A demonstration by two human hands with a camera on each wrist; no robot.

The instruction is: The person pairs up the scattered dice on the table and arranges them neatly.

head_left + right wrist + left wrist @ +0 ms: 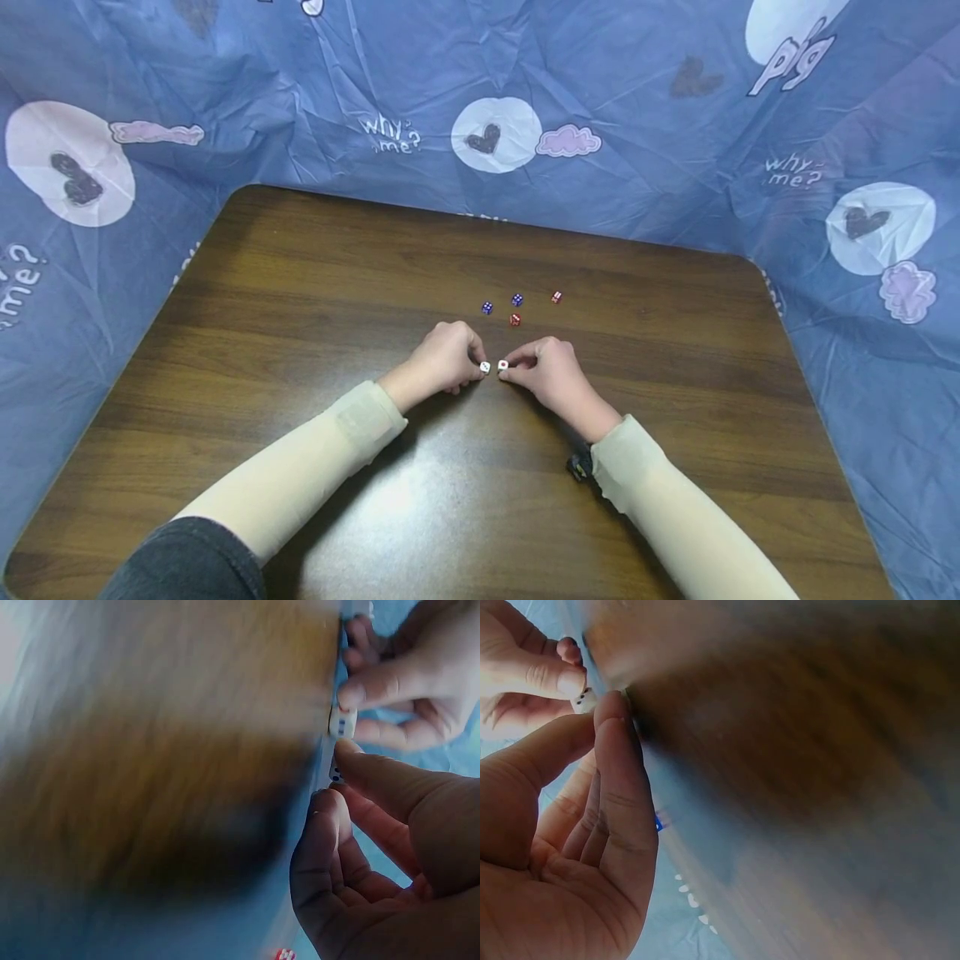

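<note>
Over the middle of the wooden table (330, 292), each hand pinches one small white die between thumb and fingertips. My left hand (448, 357) holds the left white die (485, 367), which shows dark pips. Facing it, my right hand (551, 375) grips the other white die (503, 365), with a large red pip on top. A narrow gap separates the two dice in the head view. From the right wrist, the left hand's die (343, 721) appears just beyond the right hand's die (336, 774). The left wrist view mostly hides the left die behind the fingers.
Beyond the hands lie two blue dice, one left (487, 307) and one farther back (517, 299). Two red dice sit nearby, one nearer (515, 320) and one to the right (557, 297). A blue patterned cloth (420, 75) hangs behind the table.
</note>
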